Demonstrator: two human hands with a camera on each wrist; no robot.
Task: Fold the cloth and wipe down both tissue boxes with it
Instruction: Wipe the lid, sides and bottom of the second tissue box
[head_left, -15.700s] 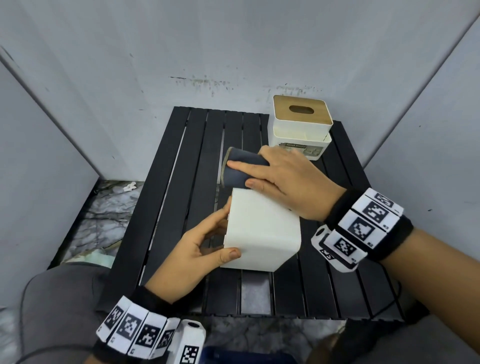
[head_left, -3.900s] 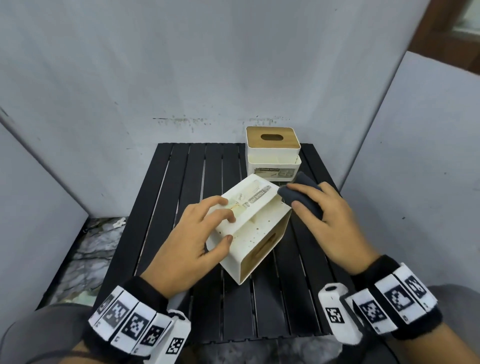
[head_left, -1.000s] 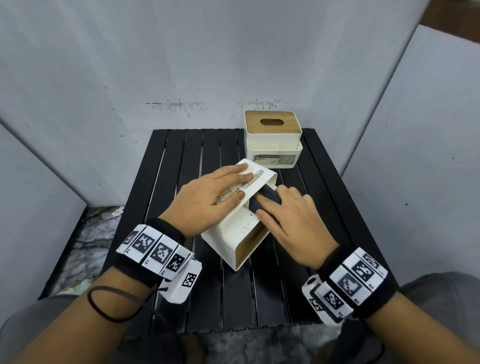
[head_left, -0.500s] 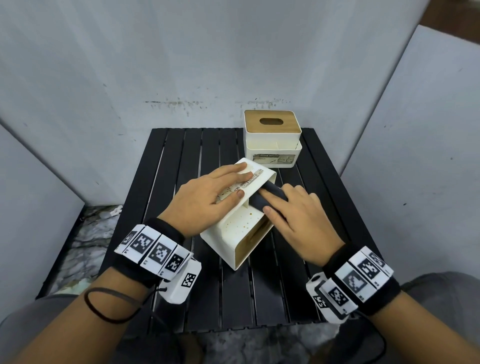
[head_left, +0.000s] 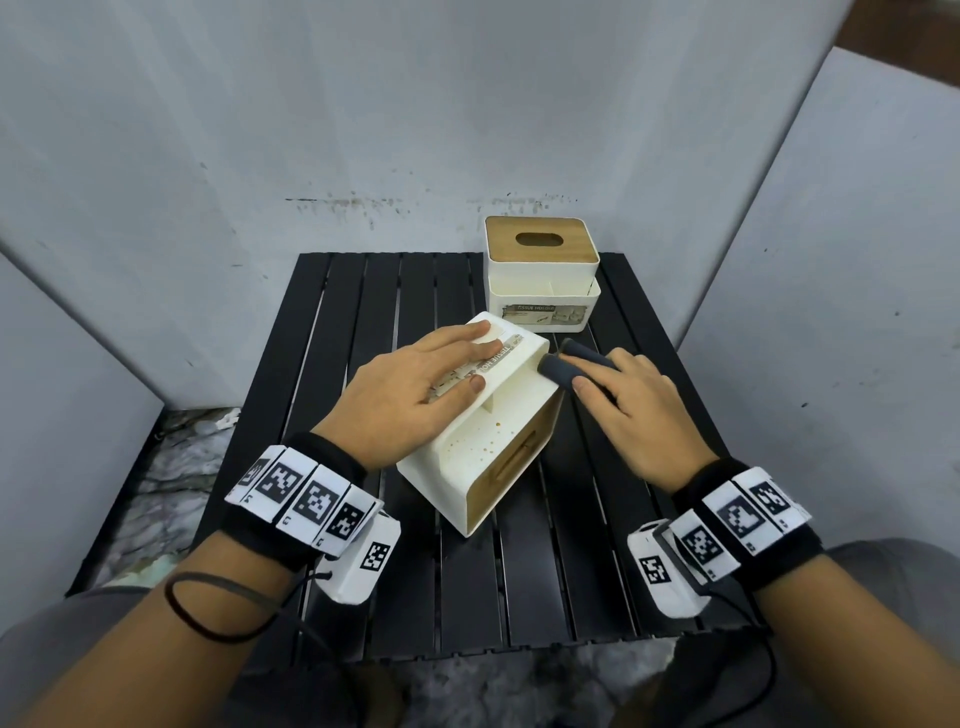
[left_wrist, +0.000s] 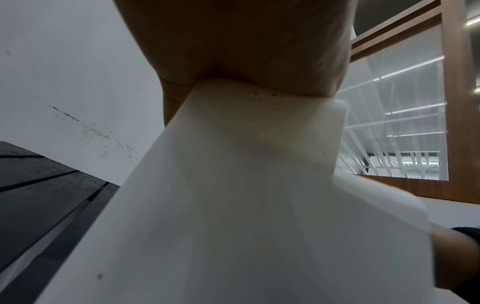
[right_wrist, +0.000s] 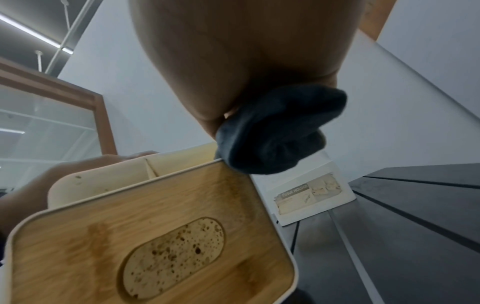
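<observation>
Head view: at frame centre my left hand (head_left: 415, 389) lies flat, fingers straight, on the tipped tissue box (head_left: 483, 441) on the black bench (head_left: 322, 364). My right hand (head_left: 634, 410) grips the folded cloth (head_left: 563, 366) against its upper right edge. The second tissue box (head_left: 543, 275) stands upright behind.

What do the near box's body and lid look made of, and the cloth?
Near tissue box: body looks like matte off-white plastic, smooth and seamless. Its lid: likely bamboo or wood, visible grain. Cloth: dark grey, soft fuzzy nap, possibly microfibre.
</observation>
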